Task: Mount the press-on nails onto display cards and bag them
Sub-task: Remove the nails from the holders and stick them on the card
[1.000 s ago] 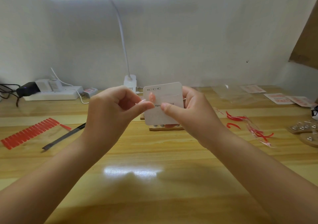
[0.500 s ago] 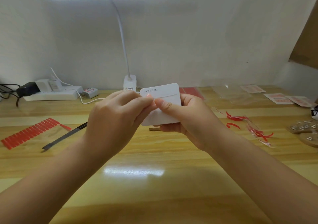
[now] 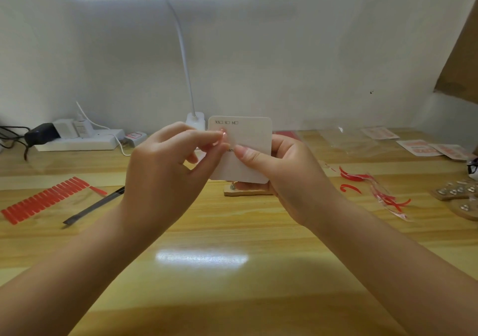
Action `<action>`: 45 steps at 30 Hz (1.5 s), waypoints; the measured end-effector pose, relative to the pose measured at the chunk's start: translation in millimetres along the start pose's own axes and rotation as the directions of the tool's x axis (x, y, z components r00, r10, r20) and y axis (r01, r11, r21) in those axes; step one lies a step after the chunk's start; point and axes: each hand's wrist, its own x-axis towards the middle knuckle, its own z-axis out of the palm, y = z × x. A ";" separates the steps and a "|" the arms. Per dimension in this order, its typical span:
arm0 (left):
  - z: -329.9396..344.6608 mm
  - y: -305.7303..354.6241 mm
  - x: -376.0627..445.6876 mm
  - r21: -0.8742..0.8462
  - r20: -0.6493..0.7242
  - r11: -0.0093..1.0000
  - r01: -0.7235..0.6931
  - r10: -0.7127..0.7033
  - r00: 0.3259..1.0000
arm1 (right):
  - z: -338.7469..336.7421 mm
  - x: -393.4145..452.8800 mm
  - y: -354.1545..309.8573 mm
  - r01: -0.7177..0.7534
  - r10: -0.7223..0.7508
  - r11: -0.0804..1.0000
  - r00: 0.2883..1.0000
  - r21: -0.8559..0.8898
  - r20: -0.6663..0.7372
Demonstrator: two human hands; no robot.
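At frame centre, the right hand (image 3: 282, 170) grips a white display card (image 3: 245, 152) upright above the surface (image 3: 232, 271), thumb across its face. The left hand (image 3: 165, 170) pinches a small pink press-on nail (image 3: 223, 134) against the card's upper left.

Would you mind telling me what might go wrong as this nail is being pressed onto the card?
1. The left hand presses a small pink press-on nail near the edge of the white rounded display card; it may set crooked.
2. The right hand holds the card in mid-air, unsupported, so it may flex.
3. A dropped nail could land among the red curled strips.
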 end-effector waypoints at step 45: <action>3.0 0.0 4.9 -0.221 0.164 0.872 0.438 -0.409 0.898 | 0.9 -2.3 -2.8 0.019 -0.018 1.000 1.000 -0.021 0.012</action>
